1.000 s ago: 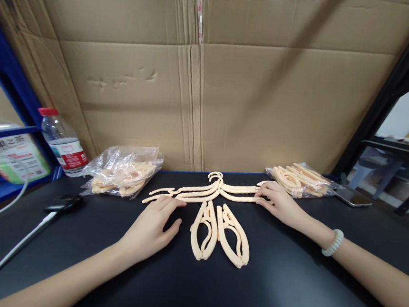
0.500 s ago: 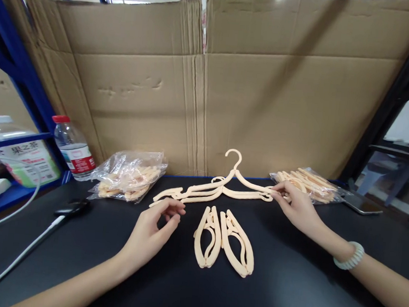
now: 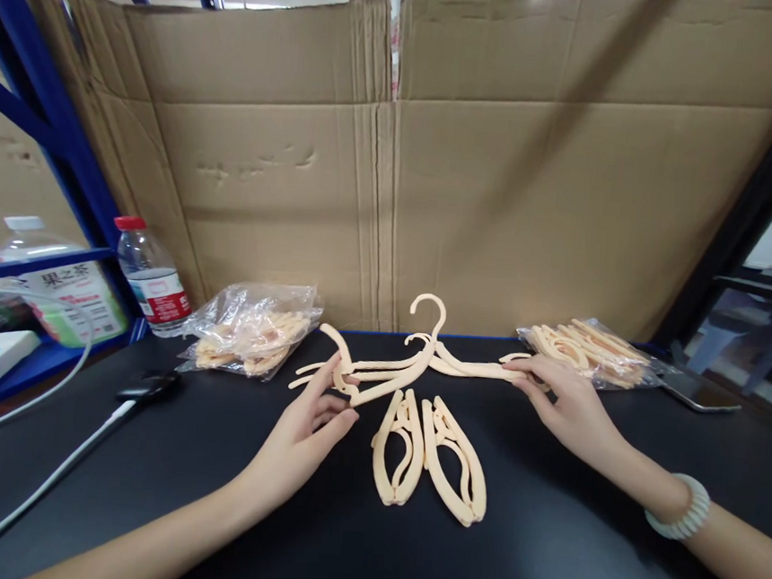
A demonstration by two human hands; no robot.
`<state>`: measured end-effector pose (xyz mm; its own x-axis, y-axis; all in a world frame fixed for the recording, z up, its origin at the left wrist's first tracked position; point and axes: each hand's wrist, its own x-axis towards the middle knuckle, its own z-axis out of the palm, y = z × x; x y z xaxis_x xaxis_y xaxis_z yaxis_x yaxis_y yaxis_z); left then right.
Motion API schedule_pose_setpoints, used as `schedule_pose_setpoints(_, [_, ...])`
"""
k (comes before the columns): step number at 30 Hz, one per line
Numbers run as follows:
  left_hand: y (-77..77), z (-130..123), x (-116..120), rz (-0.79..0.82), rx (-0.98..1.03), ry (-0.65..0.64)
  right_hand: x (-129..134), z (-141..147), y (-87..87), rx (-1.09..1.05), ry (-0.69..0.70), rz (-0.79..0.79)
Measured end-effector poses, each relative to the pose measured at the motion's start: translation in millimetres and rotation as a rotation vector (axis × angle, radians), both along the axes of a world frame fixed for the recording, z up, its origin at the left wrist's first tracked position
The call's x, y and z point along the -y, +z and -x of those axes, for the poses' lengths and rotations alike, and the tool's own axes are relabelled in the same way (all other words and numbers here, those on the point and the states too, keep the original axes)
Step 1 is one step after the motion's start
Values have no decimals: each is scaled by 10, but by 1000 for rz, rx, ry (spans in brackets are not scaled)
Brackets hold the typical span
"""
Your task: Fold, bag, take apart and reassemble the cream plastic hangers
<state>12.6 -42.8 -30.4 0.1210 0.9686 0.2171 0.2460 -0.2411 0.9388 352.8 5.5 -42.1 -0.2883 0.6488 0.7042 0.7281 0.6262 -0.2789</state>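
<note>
A cream plastic folding clothes hanger point(image 3: 397, 383) is held between my two hands, its hook pointing up. My left hand point(image 3: 302, 431) has its fingers bent around the hanger's left arm, whose outer piece angles upward at the joint. My right hand point(image 3: 569, 406) pinches the end of the right arm between thumb and fingertips. Another unfolded hanger point(image 3: 379, 364) lies behind it on the table and is partly covered by it. Two folded hangers, a left one point(image 3: 380, 465) and a right one point(image 3: 479, 478), lie side by side in front of my hands.
Clear bags of cream hanger parts lie at the back, a left bag point(image 3: 254, 327) and a right bag point(image 3: 601, 349). A phone point(image 3: 701, 391) rests at the right. Leftward are a red-capped bottle point(image 3: 159, 292) and a black device point(image 3: 148, 386) on a white cable. Cardboard point(image 3: 288, 173) stands behind.
My left hand has moved up onto the hanger's left arm. That arm has come nearer, and its outer piece now tilts upward. My right hand keeps hold of the other end.
</note>
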Motion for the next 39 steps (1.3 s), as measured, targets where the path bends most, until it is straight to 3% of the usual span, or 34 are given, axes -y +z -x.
schedule_pose_setpoints(7, [4, -36, 4, -48, -92, -60, 70, 73, -17, 36, 31, -26])
schedule_pose_setpoints(12, [40, -37, -12, -53, -43, -30, 80, 75, 15, 78, 68, -69])
schedule_pose_setpoints(17, [46, -19, -35, -69, -71, 30, 69, -17, 45, 229, -119, -166])
schedule_pose_setpoints(28, [41, -72, -21, 0, 50, -29, 182, 16, 61, 473, -420, -292])
schedule_pose_setpoints(34, [7, -58, -32, 53, 217, -41, 190, 60, 107, 451, -306, -304])
schedule_pose_setpoints(39, [5, -42, -40, 119, 309, -33, 155, 116, 15, 143, -70, -122])
